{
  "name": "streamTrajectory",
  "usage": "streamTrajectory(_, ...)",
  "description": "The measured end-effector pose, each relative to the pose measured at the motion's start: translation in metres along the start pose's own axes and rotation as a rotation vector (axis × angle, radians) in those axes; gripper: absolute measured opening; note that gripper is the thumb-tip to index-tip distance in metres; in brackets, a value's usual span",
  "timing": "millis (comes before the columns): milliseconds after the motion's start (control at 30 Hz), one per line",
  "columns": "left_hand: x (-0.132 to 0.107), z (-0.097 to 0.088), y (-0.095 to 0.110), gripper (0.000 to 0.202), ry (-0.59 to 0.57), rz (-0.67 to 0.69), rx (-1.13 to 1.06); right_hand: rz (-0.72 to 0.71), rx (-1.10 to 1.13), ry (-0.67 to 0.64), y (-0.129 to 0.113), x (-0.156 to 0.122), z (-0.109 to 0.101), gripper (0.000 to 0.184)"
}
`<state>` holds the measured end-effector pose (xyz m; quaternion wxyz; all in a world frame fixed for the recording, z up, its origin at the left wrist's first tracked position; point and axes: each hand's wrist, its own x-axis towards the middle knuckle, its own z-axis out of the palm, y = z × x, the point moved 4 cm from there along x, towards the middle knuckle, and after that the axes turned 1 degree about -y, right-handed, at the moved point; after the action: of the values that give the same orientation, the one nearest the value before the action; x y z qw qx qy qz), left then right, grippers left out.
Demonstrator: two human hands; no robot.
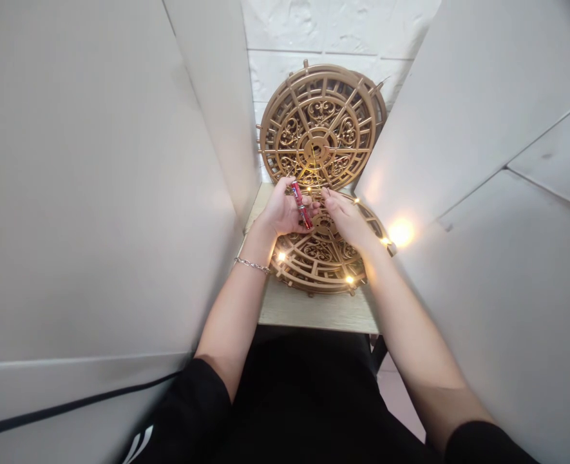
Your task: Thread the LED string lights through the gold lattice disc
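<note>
The left hand (285, 209) holds a red tube (301, 205) slantwise across its palm, the upper end by the thumb tip and the lower end by the curled fingers. The right hand (345, 216) is just beside it, fingertips drawn close to the thumb; whether they pinch anything, I cannot tell. Both hands are above a gold disc (333, 227) lying on a bench (318, 312), lit bulbs (350, 280) around it. Behind, another gold disc (316, 137) leans near the wall (285, 26).

Glossy red cylinder (302, 205), metallic-looking openwork discs (316, 138).
</note>
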<state>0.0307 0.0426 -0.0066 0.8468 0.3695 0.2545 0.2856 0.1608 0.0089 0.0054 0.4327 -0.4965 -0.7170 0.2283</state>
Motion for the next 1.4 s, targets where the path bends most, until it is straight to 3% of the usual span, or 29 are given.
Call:
streamTrajectory(167,0.001,-0.001,0.0,0.041,-0.003,0.019,-0.011,-0.018,-0.034,-0.045,0.003,0.0,0.005,0.058)
streamTrajectory(267,0.001,0.0,0.0,0.042,-0.006,0.008,-0.02,0.046,-0.034,-0.021,0.007,0.001,0.005,0.065)
streamTrajectory(467,-0.004,0.002,0.001,0.04,0.136,0.005,-0.028,-0.044,-0.041,-0.035,0.0,0.001,0.005,0.063)
streamTrajectory(600,-0.006,0.004,0.002,0.042,0.133,-0.003,-0.076,-0.088,-0.102,0.126,-0.006,-0.001,-0.005,0.064)
streamTrajectory(800,-0.009,0.006,0.008,0.04,0.059,0.084,-0.147,-0.204,-0.316,0.48,-0.017,-0.012,-0.025,0.05)
streamTrajectory(900,-0.01,0.008,0.009,0.039,0.04,0.119,-0.172,-0.246,-0.376,0.559,-0.024,-0.016,-0.031,0.044)
streamTrajectory(1000,-0.009,0.007,0.01,0.039,0.053,0.127,-0.174,-0.284,-0.407,0.518,-0.03,-0.016,-0.029,0.035)
streamTrajectory(1133,-0.007,0.003,0.01,0.041,0.071,0.142,-0.163,-0.34,-0.534,0.371,-0.034,-0.012,-0.015,0.028)
streamTrajectory(1400,-0.007,0.003,0.012,0.041,0.069,0.168,-0.158,-0.386,-0.72,0.167,-0.027,-0.014,0.001,0.02)
